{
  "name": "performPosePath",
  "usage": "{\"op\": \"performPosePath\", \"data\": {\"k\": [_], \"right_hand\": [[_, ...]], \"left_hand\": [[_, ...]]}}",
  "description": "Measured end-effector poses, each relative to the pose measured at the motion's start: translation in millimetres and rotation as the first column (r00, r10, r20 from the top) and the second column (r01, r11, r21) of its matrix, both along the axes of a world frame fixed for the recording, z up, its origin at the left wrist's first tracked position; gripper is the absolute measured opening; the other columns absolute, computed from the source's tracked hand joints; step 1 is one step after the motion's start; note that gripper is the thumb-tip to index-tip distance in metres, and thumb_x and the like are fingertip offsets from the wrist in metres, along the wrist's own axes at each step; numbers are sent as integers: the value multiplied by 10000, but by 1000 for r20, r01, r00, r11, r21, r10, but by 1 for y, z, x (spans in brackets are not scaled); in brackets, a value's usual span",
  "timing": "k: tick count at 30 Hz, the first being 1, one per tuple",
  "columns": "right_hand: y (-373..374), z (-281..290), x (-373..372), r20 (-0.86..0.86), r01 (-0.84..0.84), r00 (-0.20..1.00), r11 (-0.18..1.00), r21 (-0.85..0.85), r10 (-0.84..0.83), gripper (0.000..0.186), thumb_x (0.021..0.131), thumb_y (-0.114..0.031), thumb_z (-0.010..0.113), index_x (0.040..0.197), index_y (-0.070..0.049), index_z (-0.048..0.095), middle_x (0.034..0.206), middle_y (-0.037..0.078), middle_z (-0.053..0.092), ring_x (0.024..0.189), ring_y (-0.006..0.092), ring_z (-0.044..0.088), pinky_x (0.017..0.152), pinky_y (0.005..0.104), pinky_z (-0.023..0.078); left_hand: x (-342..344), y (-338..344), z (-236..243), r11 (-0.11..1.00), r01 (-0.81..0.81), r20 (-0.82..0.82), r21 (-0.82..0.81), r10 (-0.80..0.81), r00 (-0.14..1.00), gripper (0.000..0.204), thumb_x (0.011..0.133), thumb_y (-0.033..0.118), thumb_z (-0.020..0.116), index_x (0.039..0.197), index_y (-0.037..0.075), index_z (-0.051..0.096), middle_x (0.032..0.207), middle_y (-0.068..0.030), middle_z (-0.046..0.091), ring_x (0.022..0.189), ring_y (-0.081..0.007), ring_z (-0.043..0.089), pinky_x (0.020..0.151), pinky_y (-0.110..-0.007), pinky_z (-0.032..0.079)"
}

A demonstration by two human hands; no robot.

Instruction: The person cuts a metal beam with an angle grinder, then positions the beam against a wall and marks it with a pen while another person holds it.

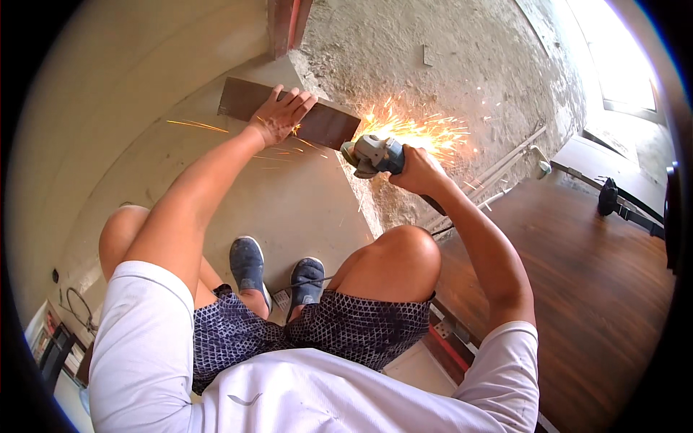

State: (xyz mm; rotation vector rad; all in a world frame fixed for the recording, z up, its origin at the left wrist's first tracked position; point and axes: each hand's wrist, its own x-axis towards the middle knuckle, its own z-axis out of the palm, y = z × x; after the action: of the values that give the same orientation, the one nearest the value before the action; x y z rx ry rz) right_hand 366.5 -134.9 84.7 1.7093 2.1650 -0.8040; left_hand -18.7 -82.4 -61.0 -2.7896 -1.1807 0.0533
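A dark brown rectangular board (328,128) lies at the edge between smooth tan floor (180,191) and rough cement (415,50). My left hand (278,115) grips it from above, fingers curled over its far edge. Wrapped in my right hand (419,169) is a grey angle grinder (372,153), its head at the board's right end. A bright spray of orange sparks (419,130) fans out to the right from there, with stray sparks near my left hand. The exact point where disc meets board is hidden.
My bent knees and shoes (247,263) are below my hands. A large wooden panel (563,289) is at my right, with black straps (628,213) near its far side. Thin pipes (505,162) lie on the cement. A dark cord (83,307) hangs at left. A red-edged frame (285,25) stands at top.
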Motion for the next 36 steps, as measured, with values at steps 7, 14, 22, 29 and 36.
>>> {"op": "performPosePath", "data": {"k": [7,14,22,29,36], "right_hand": [[-1,-22,2,-53,21,998,1000,19,-20,540,699,-313,870,1058,68,737,946,311,766,940,483,768,836,538,623],[0,-1,-8,31,26,999,999,-27,-25,528,709,-326,853,1064,48,739,974,313,771,948,496,767,844,546,629],[-3,-1,-3,32,39,999,997,-68,-37,485,718,-306,824,1053,36,745,977,317,771,971,504,762,868,555,629],[-7,-6,1,24,39,999,999,-15,-38,469,721,-296,821,1030,49,744,968,322,770,965,505,763,863,552,628],[-5,-8,-3,2,38,999,999,-38,-38,488,711,-292,843,1052,43,745,986,321,771,971,501,762,865,548,626]], "left_hand": [[-6,2,-13,996,44,195,74,-57,979,850,966,260,648,1729,69,327,1613,-105,501,1479,-315,484,1239,-602,350],[-8,-3,-23,993,24,148,120,-41,988,807,1000,240,647,1722,60,335,1622,-104,492,1475,-300,484,1232,-611,369],[-5,-4,-22,998,18,47,53,-21,999,860,998,249,636,1747,58,260,1666,-104,439,1512,-308,441,1264,-607,311],[-2,-10,-4,1000,19,95,-17,-17,995,868,959,223,660,1732,62,302,1641,-91,469,1494,-291,456,1263,-595,312],[-2,-8,-19,1000,14,94,20,-16,995,929,944,256,704,1745,63,277,1658,-100,456,1514,-304,448,1263,-613,320]]}}
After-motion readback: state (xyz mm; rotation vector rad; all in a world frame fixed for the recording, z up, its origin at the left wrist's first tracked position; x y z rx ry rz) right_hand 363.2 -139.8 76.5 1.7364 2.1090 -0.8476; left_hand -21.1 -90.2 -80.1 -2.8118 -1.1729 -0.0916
